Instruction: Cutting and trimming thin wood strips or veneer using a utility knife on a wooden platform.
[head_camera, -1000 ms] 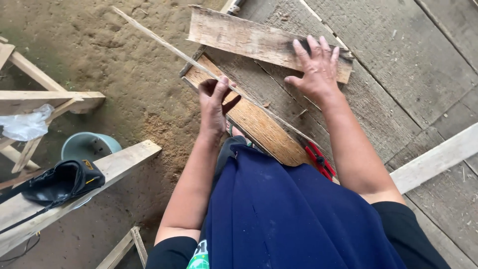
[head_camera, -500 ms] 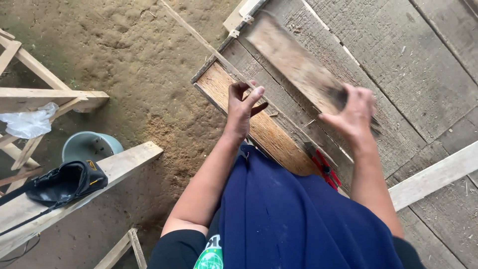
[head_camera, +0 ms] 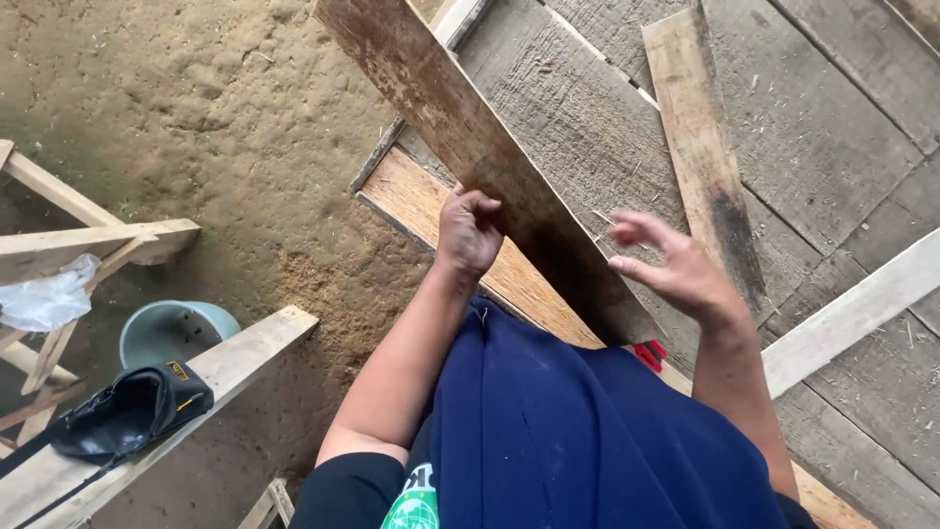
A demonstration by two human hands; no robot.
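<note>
Overhead, the head view shows the left hand (head_camera: 468, 233) closed on the edge of a long dark weathered plank (head_camera: 470, 147), which slants from 11 o'clock down toward the person's lap. Just to its 3 o'clock, the right hand (head_camera: 676, 274) hangs spread wide, fingers loose, near the plank but apart from it. A paler board (head_camera: 431, 201) lies beneath on the grey plank floor (head_camera: 832, 108). Another worn board (head_camera: 700, 127) rests at 1 o'clock. At 8 o'clock sit a teal bucket (head_camera: 162, 328) and a black tool pouch (head_camera: 127, 411).
</note>
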